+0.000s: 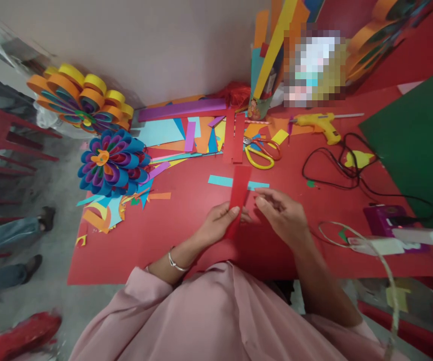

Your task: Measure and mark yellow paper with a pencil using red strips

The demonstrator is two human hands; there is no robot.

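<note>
My left hand (216, 223) pinches a long red paper strip (239, 188) that rises from my lap over the red table (156, 235). Just right of the strip, my right hand (282, 215) has its fingers curled near the strip's lower part; whether they touch it is unclear. A light blue paper strip (218, 181) lies flat behind the red one. Scissors with red and yellow handles (260, 151) lie farther back.
Two paper flowers, one blue (111, 163) and one orange-yellow (81, 98), sit at the left. Coloured paper scraps (186, 133), a cup of strips (263, 95), a yellow glue gun (321, 123) with black cord, a green sheet (419, 145) and a purple device (385, 220) surround. Another person's legs (9, 235) are at far left.
</note>
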